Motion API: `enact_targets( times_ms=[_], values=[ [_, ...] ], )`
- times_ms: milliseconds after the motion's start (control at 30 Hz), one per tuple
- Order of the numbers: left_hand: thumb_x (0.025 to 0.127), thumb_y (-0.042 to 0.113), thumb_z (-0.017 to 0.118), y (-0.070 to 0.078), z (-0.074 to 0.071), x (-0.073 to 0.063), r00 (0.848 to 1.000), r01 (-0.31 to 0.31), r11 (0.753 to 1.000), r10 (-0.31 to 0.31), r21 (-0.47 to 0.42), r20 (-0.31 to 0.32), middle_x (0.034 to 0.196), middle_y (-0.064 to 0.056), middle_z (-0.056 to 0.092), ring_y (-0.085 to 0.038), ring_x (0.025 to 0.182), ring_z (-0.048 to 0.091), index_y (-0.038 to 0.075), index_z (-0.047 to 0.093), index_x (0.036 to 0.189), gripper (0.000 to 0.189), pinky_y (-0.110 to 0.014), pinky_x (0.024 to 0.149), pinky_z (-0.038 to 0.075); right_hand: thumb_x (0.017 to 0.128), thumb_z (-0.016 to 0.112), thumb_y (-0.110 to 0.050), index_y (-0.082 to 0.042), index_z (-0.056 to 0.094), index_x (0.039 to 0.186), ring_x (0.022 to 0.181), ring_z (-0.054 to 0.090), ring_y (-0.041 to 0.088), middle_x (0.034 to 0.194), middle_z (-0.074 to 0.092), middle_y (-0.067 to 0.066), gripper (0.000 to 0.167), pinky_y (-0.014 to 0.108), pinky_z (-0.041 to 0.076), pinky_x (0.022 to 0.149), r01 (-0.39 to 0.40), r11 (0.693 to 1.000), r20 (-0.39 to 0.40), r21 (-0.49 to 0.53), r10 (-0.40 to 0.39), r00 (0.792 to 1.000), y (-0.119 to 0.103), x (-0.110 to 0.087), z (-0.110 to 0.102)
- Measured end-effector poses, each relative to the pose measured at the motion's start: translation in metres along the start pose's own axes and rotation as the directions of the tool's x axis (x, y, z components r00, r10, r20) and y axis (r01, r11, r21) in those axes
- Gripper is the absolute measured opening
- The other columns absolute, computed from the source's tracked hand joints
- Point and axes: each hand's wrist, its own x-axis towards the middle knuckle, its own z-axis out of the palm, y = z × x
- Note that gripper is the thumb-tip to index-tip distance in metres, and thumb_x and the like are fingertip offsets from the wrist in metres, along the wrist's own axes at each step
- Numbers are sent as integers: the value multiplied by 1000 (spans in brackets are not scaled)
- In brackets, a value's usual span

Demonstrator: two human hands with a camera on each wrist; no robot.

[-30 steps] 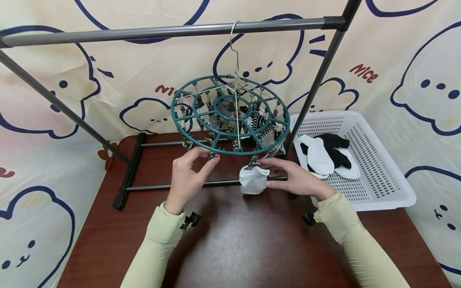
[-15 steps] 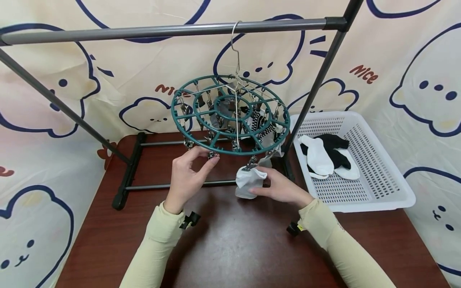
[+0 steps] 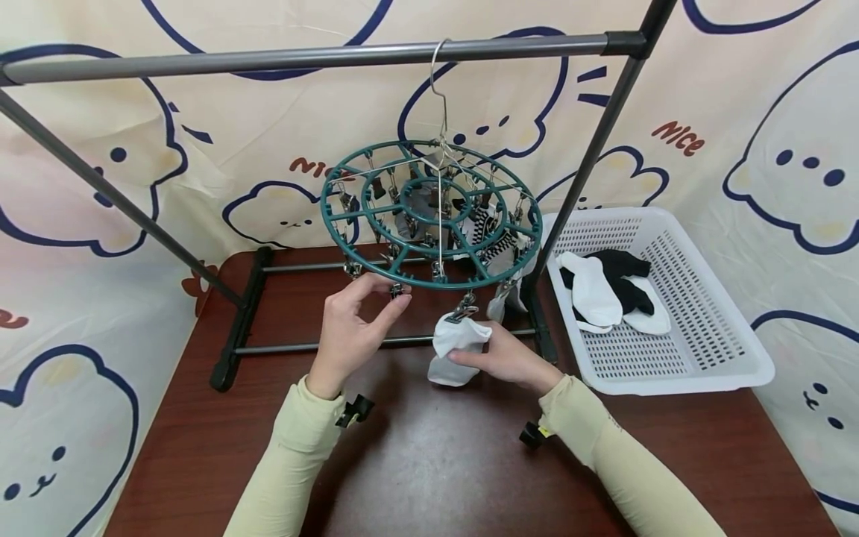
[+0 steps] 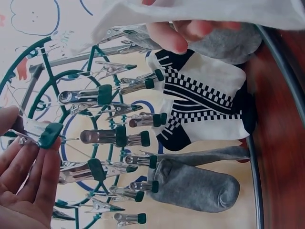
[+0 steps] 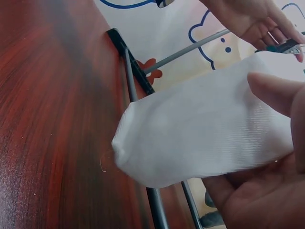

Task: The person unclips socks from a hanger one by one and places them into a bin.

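A white sock (image 3: 448, 371) hangs by its cuff from a metal clip (image 3: 463, 307) below the round green drying hanger (image 3: 463, 286). My right hand (image 3: 511, 359) holds this sock from the right, thumb across its front; in the right wrist view its toe end extends toward the left. With my left hand (image 3: 353, 332) I pinch another clip (image 3: 397, 290) at the hanger's front rim. That clip's green tip (image 4: 50, 135) shows between my fingers in the left wrist view, with no sock in it.
Checkered socks (image 4: 205, 90) and a grey sock (image 4: 200, 186) hang among several clips. A white basket (image 3: 731, 328) at the right holds black and white socks. The hanger hooks on a dark metal rack (image 3: 302, 65) standing on the brown table (image 3: 429, 462).
My right hand has moved left and slightly down along the sock, its thumb now over the front. The sock has shifted left and hangs lower. My left hand stays at its clip.
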Motion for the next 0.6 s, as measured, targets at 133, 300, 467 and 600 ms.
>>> enact_targets(
  times_ms=[133,300,467,600],
  values=[
    [88,7,82,0,1,-2,999,-5,1000,6,-25,34,104,-2,79,-16,101,71,8,75,111,24,-40,92,57,97,74,-18,-1,67,128,104,65,14,120,73,12,36,37,54,95,-19,1000,-22,-4,19,1000,0,1,2],
    [87,9,84,1,3,-4,999,-1,1000,2,-23,43,107,-2,78,-17,104,71,10,75,114,28,-38,95,56,96,75,-21,-1,69,125,99,67,14,116,75,12,35,35,56,91,-55,998,-44,-16,55,998,-1,1,2],
    [86,10,85,1,4,-5,999,5,1000,-4,-29,46,110,-2,78,-18,107,72,9,74,116,32,-36,99,55,96,75,-23,-1,70,125,98,68,15,115,75,12,36,35,56,89,-64,997,-52,-33,62,997,-3,0,1],
    [86,8,85,1,5,-7,998,6,1000,-5,-30,55,111,-3,78,-18,107,71,9,74,116,32,-35,98,55,97,75,-24,-2,69,125,99,68,17,116,75,12,36,36,56,91,-75,996,-49,-38,73,996,-3,-1,0]
  ],
)
